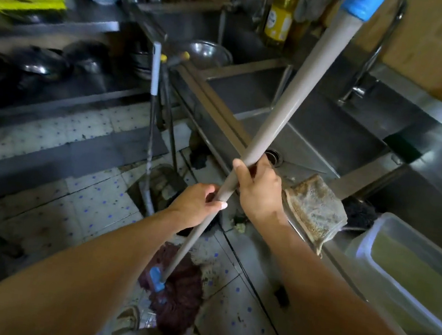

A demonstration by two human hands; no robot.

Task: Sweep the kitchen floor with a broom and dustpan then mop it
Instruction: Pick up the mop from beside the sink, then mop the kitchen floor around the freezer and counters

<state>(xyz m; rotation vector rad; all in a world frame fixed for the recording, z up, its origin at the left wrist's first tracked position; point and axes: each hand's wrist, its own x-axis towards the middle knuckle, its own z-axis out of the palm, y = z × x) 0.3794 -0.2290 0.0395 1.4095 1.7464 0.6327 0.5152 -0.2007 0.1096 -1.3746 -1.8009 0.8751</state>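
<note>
A mop with a long grey handle point(293, 103) slants from the top right down to its dark reddish string head point(180, 294), which lies on the spotted tile floor point(102, 208) close to my feet. My left hand point(198, 203) grips the handle lower down. Just above it my right hand point(258, 192) grips the same handle. A blue clamp point(156, 278) joins handle and mop head. A dustpan point(161, 184) with a long upright handle stands on the floor beyond my hands, against the sink unit.
A steel double sink point(317, 129) runs along the right, with a worn rag point(315, 210) over its front edge and a plastic tub point(407, 279) of yellowish liquid beside it. Steel shelves point(56, 89) with woks and pots stand at the left. A yellow bottle point(280, 17) stands behind the sink.
</note>
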